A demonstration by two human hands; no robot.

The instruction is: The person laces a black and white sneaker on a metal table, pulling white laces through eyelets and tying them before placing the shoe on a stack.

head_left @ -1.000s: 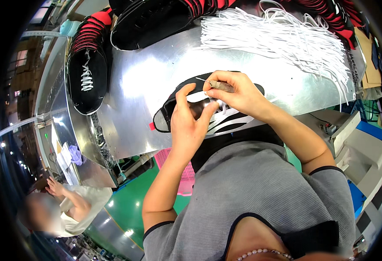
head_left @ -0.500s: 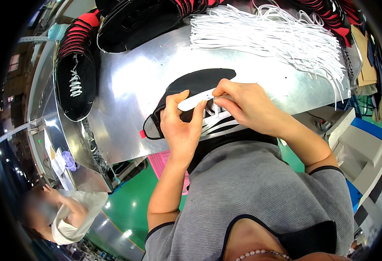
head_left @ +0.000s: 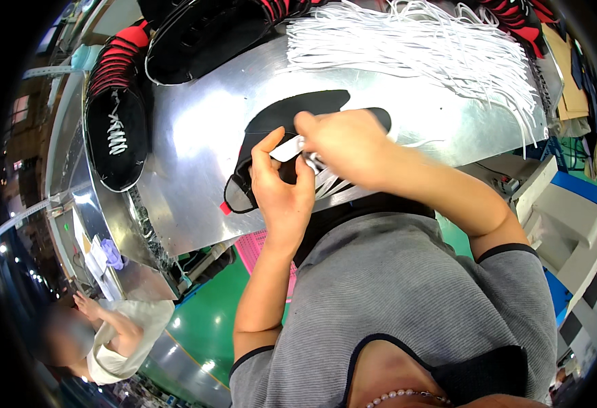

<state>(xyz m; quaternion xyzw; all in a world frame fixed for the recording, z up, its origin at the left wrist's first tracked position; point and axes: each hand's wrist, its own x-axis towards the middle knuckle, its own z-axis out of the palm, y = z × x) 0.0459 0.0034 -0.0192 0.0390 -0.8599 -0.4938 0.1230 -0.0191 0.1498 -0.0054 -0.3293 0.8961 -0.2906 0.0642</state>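
A black shoe upper (head_left: 291, 112) with a small red tab lies on the metal table in front of me. My left hand (head_left: 281, 183) pinches its white eyelet strip (head_left: 286, 149) between thumb and fingers. Over the upper's middle, my right hand (head_left: 349, 143) is closed with the back of the hand showing, slightly smeared by motion. White lace shows at its fingertips, which are partly hidden. Below the hands, white shoelace (head_left: 327, 183) crosses the opening of the upper. A loose lace end trails on the table beyond my right wrist.
A bundle of white shoelaces (head_left: 407, 47) lies along the far side of the metal table (head_left: 183, 163). Stacked black-and-red uppers (head_left: 116, 129) stand at the left and far edge. A pink basket (head_left: 249, 248) is below the near edge. Another person (head_left: 118, 333) sits at lower left.
My right hand has shifted left and turned, its back now covering the upper's middle. The upper has turned a little under my hands. My left hand keeps its pinch.
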